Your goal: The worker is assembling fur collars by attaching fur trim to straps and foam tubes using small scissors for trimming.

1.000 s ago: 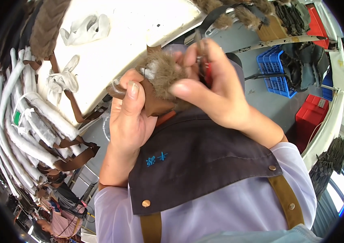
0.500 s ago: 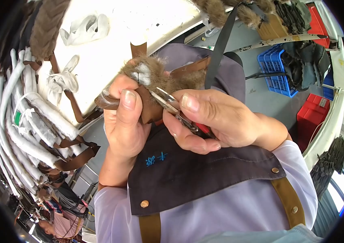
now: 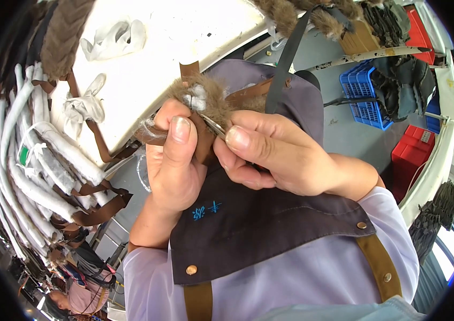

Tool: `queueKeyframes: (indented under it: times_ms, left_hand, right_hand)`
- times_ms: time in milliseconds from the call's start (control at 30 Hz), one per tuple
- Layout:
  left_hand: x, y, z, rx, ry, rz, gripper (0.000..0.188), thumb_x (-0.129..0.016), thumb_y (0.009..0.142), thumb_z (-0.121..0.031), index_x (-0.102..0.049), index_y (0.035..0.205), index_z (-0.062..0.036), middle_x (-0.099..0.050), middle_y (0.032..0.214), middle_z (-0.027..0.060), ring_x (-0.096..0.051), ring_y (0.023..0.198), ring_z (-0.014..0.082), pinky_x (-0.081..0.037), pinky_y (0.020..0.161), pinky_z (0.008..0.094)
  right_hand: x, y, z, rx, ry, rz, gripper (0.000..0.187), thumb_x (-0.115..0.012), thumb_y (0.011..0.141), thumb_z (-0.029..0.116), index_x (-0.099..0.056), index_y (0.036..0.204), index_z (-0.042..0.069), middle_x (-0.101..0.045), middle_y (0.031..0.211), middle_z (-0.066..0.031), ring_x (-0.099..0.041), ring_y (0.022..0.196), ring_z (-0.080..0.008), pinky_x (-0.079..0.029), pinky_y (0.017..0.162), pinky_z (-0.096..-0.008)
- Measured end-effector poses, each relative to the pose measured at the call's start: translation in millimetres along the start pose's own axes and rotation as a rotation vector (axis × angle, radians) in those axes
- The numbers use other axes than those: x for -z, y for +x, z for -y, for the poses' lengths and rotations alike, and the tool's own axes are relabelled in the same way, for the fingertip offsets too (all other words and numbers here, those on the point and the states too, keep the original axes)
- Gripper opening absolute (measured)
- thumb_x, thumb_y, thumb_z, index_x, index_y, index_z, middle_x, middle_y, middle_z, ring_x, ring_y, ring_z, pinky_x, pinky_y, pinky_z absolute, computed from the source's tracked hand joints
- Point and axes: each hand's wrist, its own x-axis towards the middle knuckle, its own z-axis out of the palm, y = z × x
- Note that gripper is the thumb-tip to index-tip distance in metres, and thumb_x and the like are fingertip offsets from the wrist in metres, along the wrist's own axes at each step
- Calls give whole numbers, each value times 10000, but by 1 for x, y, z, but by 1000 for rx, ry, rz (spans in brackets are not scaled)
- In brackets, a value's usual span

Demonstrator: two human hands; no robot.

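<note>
My left hand [image 3: 173, 166] pinches a brown fur piece [image 3: 216, 99] by its end, with the thumb up. White stuffing [image 3: 197, 98] shows at that end, and a dark thread crosses it. A brown ribbon [image 3: 204, 143] hangs from the fur beside my left thumb. In my right hand [image 3: 283, 155] is a pair of thread snips [image 3: 214, 127]. Their metal tips meet the edge of the ribbon just under the stuffing. My right fingers cover the handles. Clear plastic or loose thread [image 3: 149, 130] lies around my left fingers.
Gloves [image 3: 113, 40] lie on the white table [image 3: 147, 69]. Long white padded rolls [image 3: 50, 155] with brown ribbons are heaped at left. A dark strap [image 3: 290, 59] hangs ahead. Blue [image 3: 363, 99] and red [image 3: 413, 155] crates stand at right. A person [image 3: 85, 294] is at lower left.
Both hands have shifted slightly, the right one leftward against the ribbon. The snips' blades were apart and now look closed together. Their red handle has slipped out of sight behind my fingers.
</note>
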Motion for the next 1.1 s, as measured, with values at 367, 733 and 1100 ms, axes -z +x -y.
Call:
queueKeyframes:
  times_ms: [367, 733, 1100]
  left_hand:
    - [-3, 2, -5, 98, -95, 58, 242, -432, 915, -294, -398, 823, -73, -429, 706, 24, -400, 654, 114, -342, 618, 258]
    - [-8, 5, -6, 82, -141, 40, 230, -463, 901, -256, -455, 798, -51, -458, 1085, 111, -451, 938, 146, -366, 835, 303]
    - [-10, 9, -7, 177, -411, 23, 239, -473, 880, -220, -494, 725, -38, -399, 1195, 137, -420, 1052, 184, -332, 924, 344]
  right_hand:
    - [13, 9, -11, 183, -277, -61, 290, -395, 952, 285, -476, 823, 38, -401, 620, 17, -316, 534, -49, -257, 468, -193]
    - [26, 19, -7, 625, -651, -307, 265, -623, 838, 227, -433, 867, 46, -492, 743, -8, -427, 642, -52, -374, 566, -208]
    - [26, 29, -10, 488, 72, -85, 329, -611, 830, 33, -309, 725, 114, -455, 715, 53, -439, 719, -8, -377, 627, -174]
